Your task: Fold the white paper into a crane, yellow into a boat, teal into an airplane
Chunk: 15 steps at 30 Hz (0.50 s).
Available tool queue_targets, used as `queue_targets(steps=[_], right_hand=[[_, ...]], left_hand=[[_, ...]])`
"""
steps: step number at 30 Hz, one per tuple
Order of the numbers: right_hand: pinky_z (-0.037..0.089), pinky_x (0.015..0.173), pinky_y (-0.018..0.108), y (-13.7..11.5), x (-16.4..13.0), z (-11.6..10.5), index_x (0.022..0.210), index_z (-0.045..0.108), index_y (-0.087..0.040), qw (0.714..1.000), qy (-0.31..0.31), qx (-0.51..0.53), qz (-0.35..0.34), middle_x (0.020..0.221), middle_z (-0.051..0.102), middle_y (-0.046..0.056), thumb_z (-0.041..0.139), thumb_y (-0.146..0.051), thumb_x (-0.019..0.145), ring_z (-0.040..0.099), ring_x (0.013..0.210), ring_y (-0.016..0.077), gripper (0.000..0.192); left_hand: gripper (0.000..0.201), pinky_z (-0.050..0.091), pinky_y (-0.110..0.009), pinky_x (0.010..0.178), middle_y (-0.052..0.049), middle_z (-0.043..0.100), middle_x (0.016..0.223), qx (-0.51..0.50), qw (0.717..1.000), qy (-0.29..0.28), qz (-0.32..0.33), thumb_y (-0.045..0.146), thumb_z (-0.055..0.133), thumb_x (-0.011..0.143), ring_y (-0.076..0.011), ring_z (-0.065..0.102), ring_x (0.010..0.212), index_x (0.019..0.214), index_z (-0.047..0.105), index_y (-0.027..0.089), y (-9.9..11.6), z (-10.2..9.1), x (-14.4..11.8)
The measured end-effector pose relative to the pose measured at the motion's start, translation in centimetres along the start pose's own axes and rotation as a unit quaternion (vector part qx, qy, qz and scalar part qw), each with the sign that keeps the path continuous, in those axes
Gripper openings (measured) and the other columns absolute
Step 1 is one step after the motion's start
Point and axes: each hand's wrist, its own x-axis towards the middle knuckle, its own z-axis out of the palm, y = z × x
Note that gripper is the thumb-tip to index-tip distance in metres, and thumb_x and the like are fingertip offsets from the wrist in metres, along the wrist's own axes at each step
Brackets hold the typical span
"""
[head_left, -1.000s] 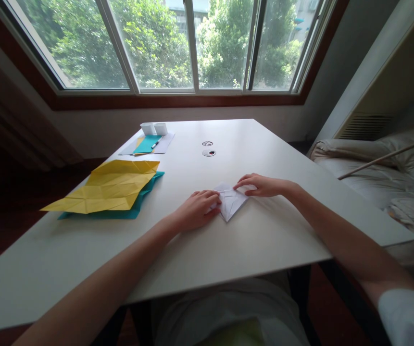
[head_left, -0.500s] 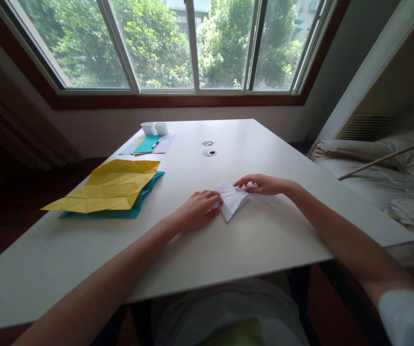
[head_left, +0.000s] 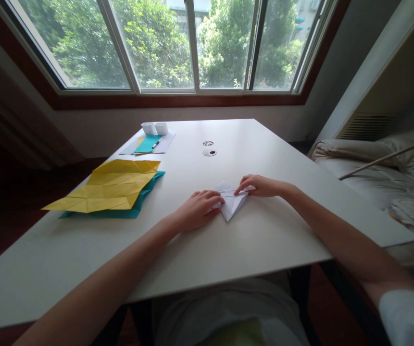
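Pressing a folded white paper flat on the white table with both hands.

Our left hand lies knuckles-up on the paper's left edge, fingers curled and bearing down on it rather than gripping; our right hand has its fingertips stretched out, touching the paper's upper right corner. Between the two sets of fingers the paper narrows to a point aimed back at us. Well beyond our left fingers a creased yellow sheet lies over a teal sheet.
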Motion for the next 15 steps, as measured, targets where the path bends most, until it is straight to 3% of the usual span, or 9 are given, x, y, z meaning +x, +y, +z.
queue_targets(steps=[7, 15], right_hand=[[0.044, 0.08, 0.03, -0.7, 0.0, 0.0, 0.101, 0.068, -0.024, 1.0, 0.017, 0.017, 0.004, 0.099, 0.056, 0.008, 0.052, -0.034, 0.084, 0.055, 0.09, 0.0174, 0.026], [0.043, 0.08, 0.031, -1.2, 1.0, 1.9, 0.095, 0.063, -0.017, 0.992, 0.103, -0.023, 0.062, 0.098, 0.056, 0.009, 0.052, -0.036, 0.083, 0.054, 0.09, 0.0188, 0.025]], left_hand=[[0.03, 0.037, -0.04, 0.095, -0.005, 0.052, 0.125, 0.004, 1.0, 0.005, 0.001, 0.032, 0.036, 0.091, -0.0215, 0.046, 0.114, 0.117, 0.051, 0.026, -0.1, 0.2, 0.1], [0.03, 0.037, -0.039, 0.094, -0.005, 0.053, 0.124, 0.008, 1.0, 0.016, -0.009, 0.033, 0.036, 0.091, -0.0215, 0.048, 0.113, 0.115, 0.054, 0.028, -0.1, 0.4, 0.1]])
